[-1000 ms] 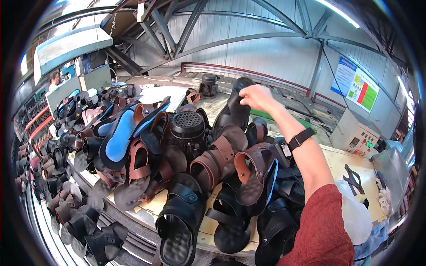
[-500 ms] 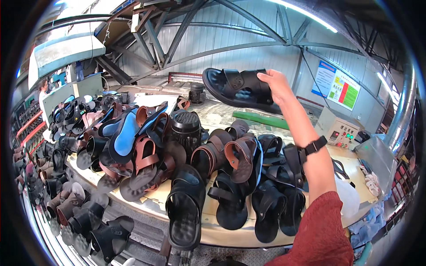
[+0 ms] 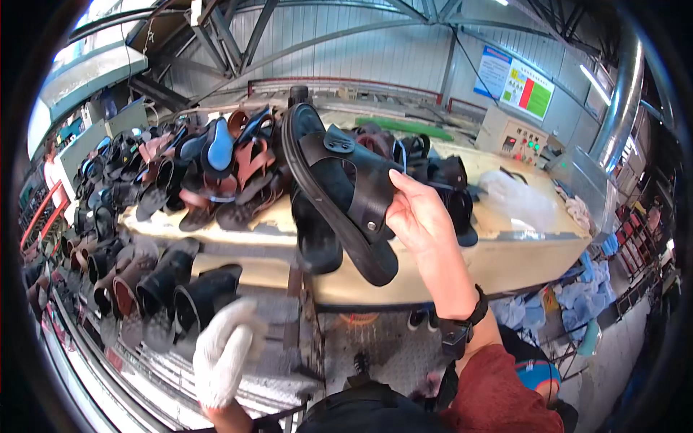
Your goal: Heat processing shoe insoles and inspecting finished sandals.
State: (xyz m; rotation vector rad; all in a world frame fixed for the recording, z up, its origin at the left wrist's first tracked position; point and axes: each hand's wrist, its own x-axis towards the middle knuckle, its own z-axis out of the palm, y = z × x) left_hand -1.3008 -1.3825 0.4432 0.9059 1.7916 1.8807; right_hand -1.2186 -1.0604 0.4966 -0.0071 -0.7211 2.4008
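The pale counter (image 3: 505,249) spans the middle of the frame, heaped with brown, blue and black sandals (image 3: 216,166) toward the upper left; in front of it, at centre, a black sandal (image 3: 339,191) hangs tilted, heel end up, toe end lowest. The right hand (image 3: 419,216) holds its grip closed on the sandal's right edge, thumb over the strap; the gloved left hand (image 3: 224,350), lower left, is blurred, its grip unreadable, holding nothing visible.
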